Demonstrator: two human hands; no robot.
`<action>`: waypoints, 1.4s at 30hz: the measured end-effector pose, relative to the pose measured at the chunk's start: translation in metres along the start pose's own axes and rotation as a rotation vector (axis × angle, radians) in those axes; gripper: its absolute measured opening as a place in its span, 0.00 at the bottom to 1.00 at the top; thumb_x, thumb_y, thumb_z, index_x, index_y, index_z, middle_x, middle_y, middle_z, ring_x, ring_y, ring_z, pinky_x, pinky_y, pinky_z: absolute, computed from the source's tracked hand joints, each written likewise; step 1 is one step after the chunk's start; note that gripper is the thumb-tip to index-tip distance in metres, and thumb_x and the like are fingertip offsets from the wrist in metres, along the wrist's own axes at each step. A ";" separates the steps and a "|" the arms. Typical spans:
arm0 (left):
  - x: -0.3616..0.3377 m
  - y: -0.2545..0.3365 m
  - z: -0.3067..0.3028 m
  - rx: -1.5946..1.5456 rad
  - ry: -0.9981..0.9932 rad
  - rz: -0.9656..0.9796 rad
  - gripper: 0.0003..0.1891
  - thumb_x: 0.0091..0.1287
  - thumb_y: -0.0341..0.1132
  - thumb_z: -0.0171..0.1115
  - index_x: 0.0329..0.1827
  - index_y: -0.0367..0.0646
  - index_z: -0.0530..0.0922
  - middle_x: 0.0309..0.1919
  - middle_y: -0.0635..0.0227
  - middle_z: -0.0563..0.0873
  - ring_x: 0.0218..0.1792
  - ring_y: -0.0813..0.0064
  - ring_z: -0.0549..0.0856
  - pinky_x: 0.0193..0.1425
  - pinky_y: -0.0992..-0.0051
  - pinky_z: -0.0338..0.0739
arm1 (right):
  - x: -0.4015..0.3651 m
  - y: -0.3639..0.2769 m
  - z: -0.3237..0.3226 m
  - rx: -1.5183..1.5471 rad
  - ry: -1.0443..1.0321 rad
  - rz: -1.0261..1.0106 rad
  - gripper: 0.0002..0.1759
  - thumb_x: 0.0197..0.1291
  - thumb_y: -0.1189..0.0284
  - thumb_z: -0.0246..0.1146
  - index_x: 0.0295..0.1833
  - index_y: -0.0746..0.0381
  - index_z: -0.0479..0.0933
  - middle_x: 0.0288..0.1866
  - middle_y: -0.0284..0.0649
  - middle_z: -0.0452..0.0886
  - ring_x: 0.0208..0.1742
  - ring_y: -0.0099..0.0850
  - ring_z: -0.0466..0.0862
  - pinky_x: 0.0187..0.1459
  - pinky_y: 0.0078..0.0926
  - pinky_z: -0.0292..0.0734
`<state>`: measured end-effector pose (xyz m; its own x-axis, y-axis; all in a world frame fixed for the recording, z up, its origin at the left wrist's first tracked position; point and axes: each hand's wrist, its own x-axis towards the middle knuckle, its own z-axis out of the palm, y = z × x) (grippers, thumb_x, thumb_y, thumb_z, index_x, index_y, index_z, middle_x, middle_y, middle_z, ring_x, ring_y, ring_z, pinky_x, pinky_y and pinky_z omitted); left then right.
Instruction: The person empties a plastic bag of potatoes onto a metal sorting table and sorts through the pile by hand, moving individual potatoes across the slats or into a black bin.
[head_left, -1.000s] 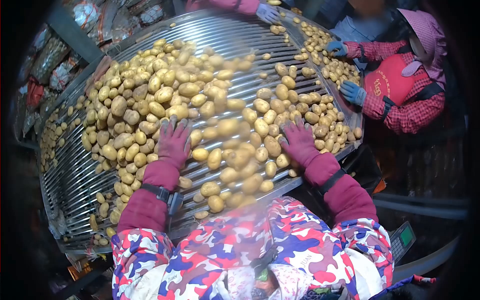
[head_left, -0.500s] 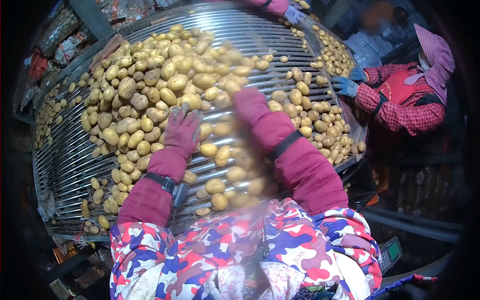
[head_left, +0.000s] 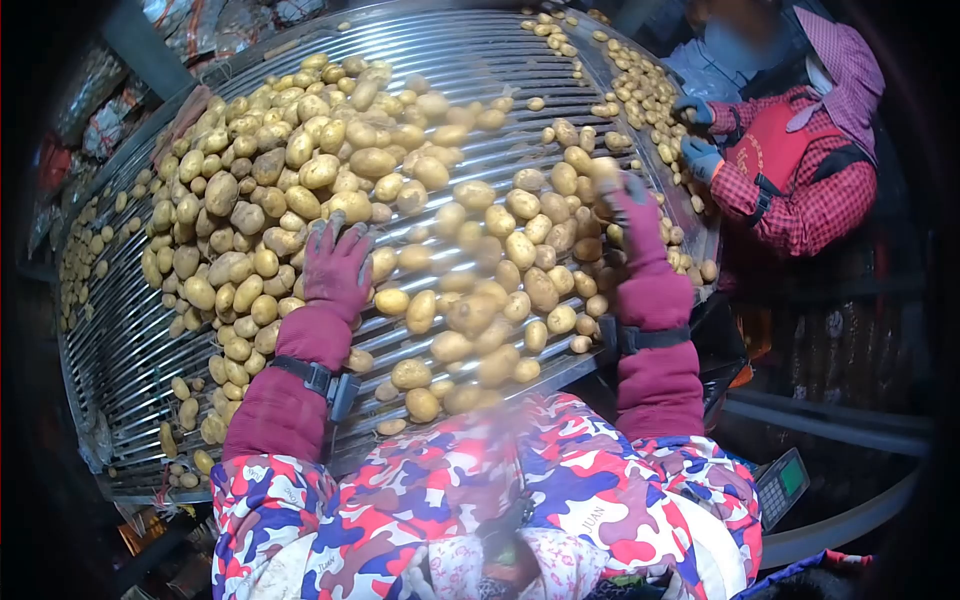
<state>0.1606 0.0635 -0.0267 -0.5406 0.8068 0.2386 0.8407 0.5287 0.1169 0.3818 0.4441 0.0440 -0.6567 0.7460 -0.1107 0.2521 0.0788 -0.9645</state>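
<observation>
My left hand (head_left: pixel 337 262), in a dark pink glove with soiled fingertips, lies palm down with fingers spread at the near right side of a large potato heap (head_left: pixel 270 190). Out to the right, my gloved right hand (head_left: pixel 637 212) is slightly blurred, its fingers curled at a pale potato (head_left: pixel 606 172) that appears to be in its grip. Beneath and beside that hand, a second group of potatoes (head_left: pixel 540 245) is spread over the slatted metal table (head_left: pixel 130 370). Several potatoes (head_left: pixel 420 390) lie between my arms, some smeared by blur.
Across the table's right edge a person (head_left: pixel 800 150) in a checked sleeve and red apron works with blue-gloved hands (head_left: pixel 702 155) beside smaller potatoes (head_left: pixel 650 95). A device with a green screen (head_left: pixel 785 490) stands at lower right. Filled bags (head_left: pixel 215 30) lie behind the table.
My right hand has swept rightward from the heap's edge to the right-hand group, and more potatoes now lie in the middle. My left hand stays by the heap. A pink-sleeved arm at the top has gone.
</observation>
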 end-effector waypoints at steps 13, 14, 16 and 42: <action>-0.001 -0.002 0.000 0.068 0.028 0.032 0.22 0.69 0.41 0.62 0.66 0.53 0.81 0.69 0.69 0.79 0.78 0.55 0.65 0.84 0.49 0.54 | -0.023 0.024 0.054 -0.771 -0.189 -0.250 0.34 0.53 0.56 0.71 0.65 0.56 0.78 0.69 0.49 0.76 0.69 0.49 0.77 0.68 0.42 0.74; -0.002 -0.001 0.001 0.071 0.024 0.030 0.22 0.69 0.41 0.62 0.66 0.53 0.81 0.69 0.69 0.79 0.78 0.55 0.65 0.84 0.50 0.54 | -0.027 0.030 0.047 -0.797 -0.183 -0.215 0.35 0.51 0.57 0.72 0.66 0.56 0.77 0.69 0.49 0.76 0.70 0.49 0.75 0.69 0.42 0.73; -0.002 0.000 0.001 0.066 0.011 0.022 0.22 0.69 0.41 0.62 0.66 0.54 0.81 0.69 0.69 0.79 0.78 0.55 0.66 0.84 0.49 0.54 | -0.036 0.020 0.038 -0.789 -0.207 -0.097 0.37 0.50 0.60 0.72 0.68 0.56 0.75 0.70 0.49 0.75 0.70 0.50 0.75 0.70 0.42 0.72; -0.002 -0.003 0.006 0.059 0.025 0.014 0.22 0.68 0.41 0.64 0.65 0.52 0.82 0.68 0.70 0.80 0.79 0.56 0.65 0.84 0.49 0.54 | -0.072 0.026 0.096 -1.010 -0.387 -0.371 0.16 0.64 0.65 0.64 0.55 0.57 0.78 0.56 0.48 0.80 0.60 0.49 0.80 0.61 0.48 0.75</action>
<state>0.1585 0.0619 -0.0329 -0.5269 0.8078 0.2642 0.8446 0.5325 0.0563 0.3676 0.3285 0.0037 -0.9405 0.3262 -0.0947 0.3386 0.8777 -0.3392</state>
